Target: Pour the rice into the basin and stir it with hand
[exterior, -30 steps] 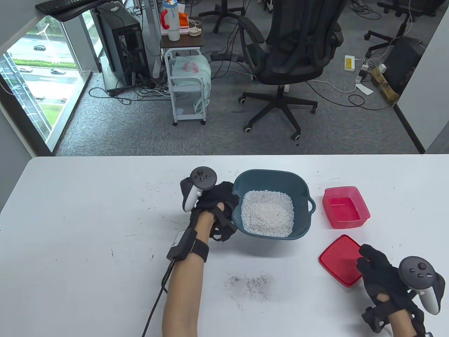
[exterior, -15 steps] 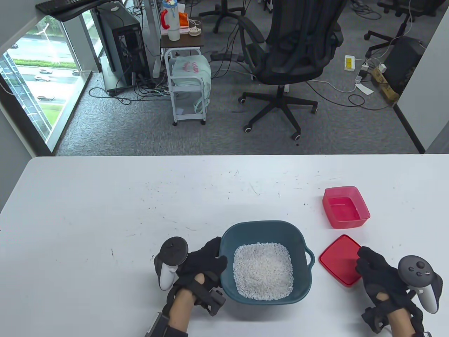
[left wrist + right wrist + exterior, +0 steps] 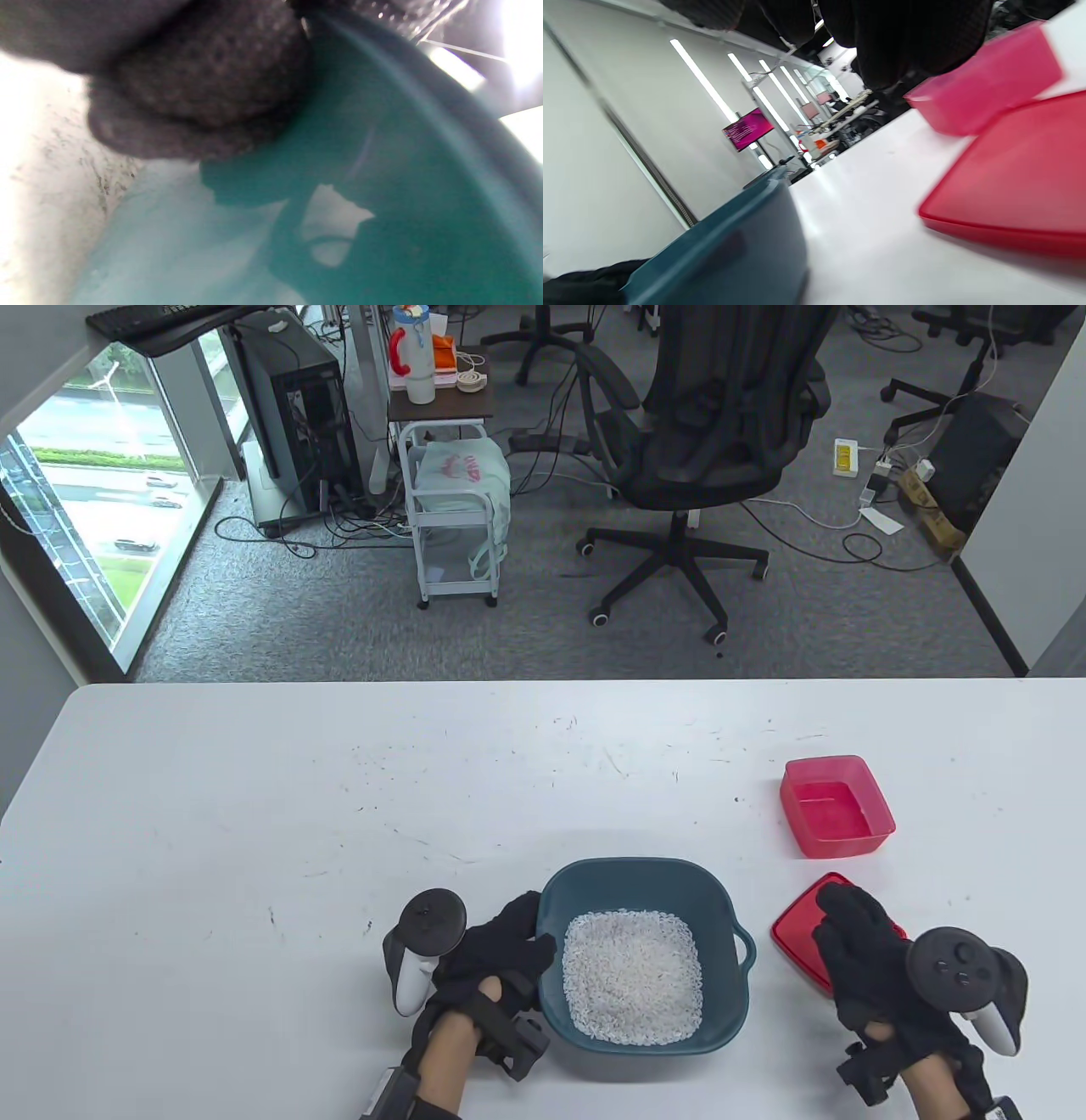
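Basin point(image 3: 730, 899) now pulled to near counter point(image 3: 254, 814) edge; rice point(image 3: 632, 976) inside. Left hand point(image 3: 496, 954) grips its rim; right hand point(image 3: 857, 954), relaxed, hovers over red lid point(image 3: 793, 929). Steady the rim, stir gently.

The left hand point(image 3: 496, 954), gripping the basin's point(image 3: 730, 976) left rim, has dragged the basin of rice point(image 3: 632, 976) from mid-bench back close to the near edge. The right hand point(image 3: 874, 976) has slid leftward, now covering more of the red lid point(image 3: 793, 925).
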A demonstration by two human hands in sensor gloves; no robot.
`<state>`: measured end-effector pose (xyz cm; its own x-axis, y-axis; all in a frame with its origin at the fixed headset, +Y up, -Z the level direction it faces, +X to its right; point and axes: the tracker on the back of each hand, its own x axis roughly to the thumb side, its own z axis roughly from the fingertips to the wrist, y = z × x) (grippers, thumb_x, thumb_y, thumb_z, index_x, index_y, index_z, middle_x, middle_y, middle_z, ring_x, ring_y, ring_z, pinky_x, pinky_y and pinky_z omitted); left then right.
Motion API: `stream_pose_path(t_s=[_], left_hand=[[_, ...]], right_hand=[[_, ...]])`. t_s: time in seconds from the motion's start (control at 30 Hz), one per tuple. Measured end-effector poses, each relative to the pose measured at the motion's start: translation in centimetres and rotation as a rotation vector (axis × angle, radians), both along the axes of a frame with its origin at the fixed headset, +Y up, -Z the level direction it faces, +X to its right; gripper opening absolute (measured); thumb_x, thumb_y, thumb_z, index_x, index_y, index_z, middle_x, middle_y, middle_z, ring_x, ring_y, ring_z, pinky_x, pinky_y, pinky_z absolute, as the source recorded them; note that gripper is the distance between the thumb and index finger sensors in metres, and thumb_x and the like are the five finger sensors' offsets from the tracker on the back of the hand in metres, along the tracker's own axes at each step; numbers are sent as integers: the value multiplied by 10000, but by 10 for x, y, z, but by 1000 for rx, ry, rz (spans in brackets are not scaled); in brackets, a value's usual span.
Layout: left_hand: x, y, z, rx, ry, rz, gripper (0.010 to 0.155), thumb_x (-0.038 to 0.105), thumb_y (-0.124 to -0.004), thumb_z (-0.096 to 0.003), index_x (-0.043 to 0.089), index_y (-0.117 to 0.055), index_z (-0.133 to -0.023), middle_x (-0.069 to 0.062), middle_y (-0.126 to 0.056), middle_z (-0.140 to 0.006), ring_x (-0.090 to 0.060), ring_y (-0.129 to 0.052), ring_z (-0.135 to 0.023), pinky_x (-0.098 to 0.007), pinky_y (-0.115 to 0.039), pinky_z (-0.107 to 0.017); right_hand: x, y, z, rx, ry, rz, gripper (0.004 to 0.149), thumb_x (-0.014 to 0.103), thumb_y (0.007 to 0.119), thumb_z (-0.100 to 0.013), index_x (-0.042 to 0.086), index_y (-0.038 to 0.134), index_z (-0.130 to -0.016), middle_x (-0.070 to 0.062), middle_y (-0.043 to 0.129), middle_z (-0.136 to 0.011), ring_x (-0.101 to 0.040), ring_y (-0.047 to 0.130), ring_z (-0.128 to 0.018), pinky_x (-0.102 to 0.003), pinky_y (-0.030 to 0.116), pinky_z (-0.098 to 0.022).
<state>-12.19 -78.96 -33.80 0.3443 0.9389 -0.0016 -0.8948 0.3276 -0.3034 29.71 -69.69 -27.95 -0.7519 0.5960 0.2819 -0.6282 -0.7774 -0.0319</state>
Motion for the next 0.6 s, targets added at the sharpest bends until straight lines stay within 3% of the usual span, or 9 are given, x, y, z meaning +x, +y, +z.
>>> stream_pose_path(t_s=[0.1,0.27,0.4,0.47,0.6], left_hand=[[-1,-1,-1,-7,-6,4,721,261,-891,-432,-40,-616,-1027,-369,-769,-933,-205,-1087,-96,-291,-960,-23],[-1,0,-1,-7,-10,-6,721,265,-888,-435,-38,-612,-1029,-364,-769,-935,-201,-1087,-98,-289,-960,-26],[-1,0,-1,-9,-13,-5,720,268,-885,-438,-32,-609,-1031,-359,-766,-938,-197,-1087,-103,-288,-961,-30],[0,0,-1,-9,-14,-6,719,268,-884,-439,-33,-608,-1031,-359,-766,-939,-197,-1086,-103,-288,-960,-31],[0,0,-1,4,-16,-25,719,267,-880,-440,-34,-607,-1033,-359,-765,-940,-192,-1085,-105,-286,-959,-33]], right_hand=[[-50,22,-4,25,146,103,612,385,744,-384,74,732,-911,-281,701,-931,-531,884,-701,-670,748,-469],[-138,27,-28,-161,378,492,598,403,749,-381,124,764,-910,-214,739,-959,-495,863,-787,-674,697,-552],[-194,-7,-63,-443,472,713,624,408,746,-380,201,676,-964,-187,685,-1002,-493,782,-854,-677,658,-571],[-213,-25,-73,-510,501,778,628,406,746,-378,212,660,-968,-167,654,-1020,-482,737,-886,-682,637,-579],[-239,-57,-88,-534,533,874,641,411,745,-371,276,598,-980,-64,543,-1069,-429,628,-949,-687,583,-606]])
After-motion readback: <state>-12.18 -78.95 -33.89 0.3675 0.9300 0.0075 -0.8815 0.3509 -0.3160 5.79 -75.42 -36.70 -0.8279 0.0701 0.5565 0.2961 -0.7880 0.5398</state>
